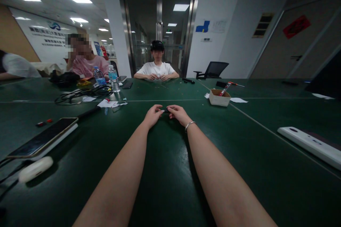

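Observation:
Both my arms reach out over the green table [165, 170]. Between my fingertips is a small black object with a silvery end [165, 110], which looks like a USB stick but is too small to be sure of. My left hand [153, 116] pinches its silvery end from the left. From the other side, my right hand [179, 114] grips the black part between thumb and fingers, a silver bracelet [190, 125] around its wrist. The fingers hide part of the object, which is held just over or against the tabletop.
Left of my arms lie a phone [48, 136], a pale rounded case [36, 169], cables [85, 94] and water bottles [114, 79]. On the right are an open box [220, 98] and a white device [309, 145]. A person [157, 69] sits opposite; others sit at left.

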Demonstrator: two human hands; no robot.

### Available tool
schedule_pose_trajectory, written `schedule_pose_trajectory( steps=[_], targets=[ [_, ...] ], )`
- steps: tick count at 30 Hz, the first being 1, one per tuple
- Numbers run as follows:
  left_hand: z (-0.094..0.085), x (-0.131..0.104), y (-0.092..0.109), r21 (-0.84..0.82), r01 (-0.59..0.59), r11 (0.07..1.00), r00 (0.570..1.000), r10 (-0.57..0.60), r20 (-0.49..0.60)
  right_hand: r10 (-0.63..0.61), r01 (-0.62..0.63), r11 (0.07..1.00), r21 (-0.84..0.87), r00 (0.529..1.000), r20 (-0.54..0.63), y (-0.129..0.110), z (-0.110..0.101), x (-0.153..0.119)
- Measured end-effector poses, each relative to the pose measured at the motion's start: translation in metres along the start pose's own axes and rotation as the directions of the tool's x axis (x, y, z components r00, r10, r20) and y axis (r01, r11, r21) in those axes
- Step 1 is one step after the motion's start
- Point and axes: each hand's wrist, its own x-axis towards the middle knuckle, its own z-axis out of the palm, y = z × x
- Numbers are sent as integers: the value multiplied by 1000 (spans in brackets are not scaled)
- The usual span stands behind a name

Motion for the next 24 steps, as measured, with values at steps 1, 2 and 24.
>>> schedule_pose_trajectory(
  steps=[1,2,24],
  targets=[
    [0,0,0,4,1,1000,1000,-1,-2,2,-2,1000,3,1000,-2,0,0,0],
    [0,0,0,4,2,1000,1000,-2,-4,4,-4,1000,5,1000,-2,-1,1,-1],
    [0,8,-14,4,-28,1000,1000,28,-1,10,-9,1000,25,1000,-19,-3,1,-3]
  ],
)
